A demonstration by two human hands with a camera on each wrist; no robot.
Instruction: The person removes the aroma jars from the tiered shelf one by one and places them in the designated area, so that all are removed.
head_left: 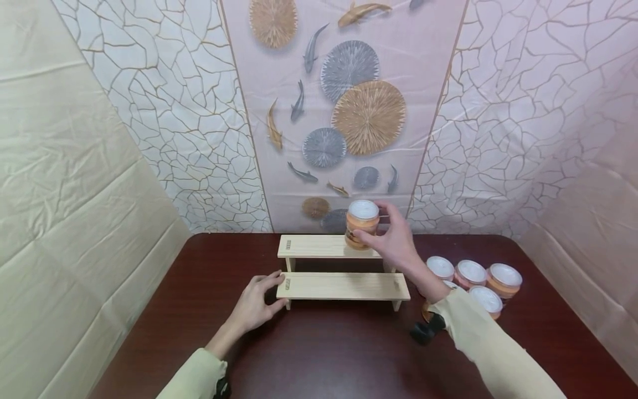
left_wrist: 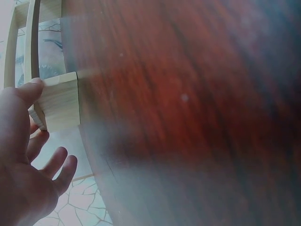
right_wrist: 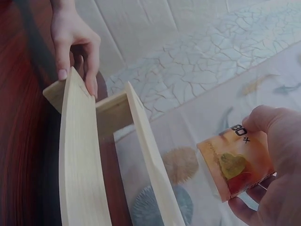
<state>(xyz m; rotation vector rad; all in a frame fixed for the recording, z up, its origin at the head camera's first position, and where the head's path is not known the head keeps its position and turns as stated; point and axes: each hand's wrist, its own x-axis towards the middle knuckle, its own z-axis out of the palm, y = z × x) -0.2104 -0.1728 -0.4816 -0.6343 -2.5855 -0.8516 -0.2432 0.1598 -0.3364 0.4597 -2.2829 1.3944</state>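
Note:
My right hand (head_left: 394,237) grips an orange-labelled jar (head_left: 362,224) with a white ridged lid, thumb on one side and fingers on the other. In the right wrist view a gap shows between this jar (right_wrist: 237,162) and the upper board of a two-tier wooden shelf rack (head_left: 344,285). The jar is upright over the right part of that board. At the rack's left end, my left hand (head_left: 256,302) pinches the lower board between thumb and fingers. The left wrist view shows the thumb (left_wrist: 32,92) on the board's edge, with some fingers spread free below.
Several more jars (head_left: 471,272) with white lids stand grouped on the dark wooden table (head_left: 324,349), right of the rack; my right forearm partly covers them. A patterned cloth (head_left: 349,183) hangs behind the table, with pale cloth walls at both sides.

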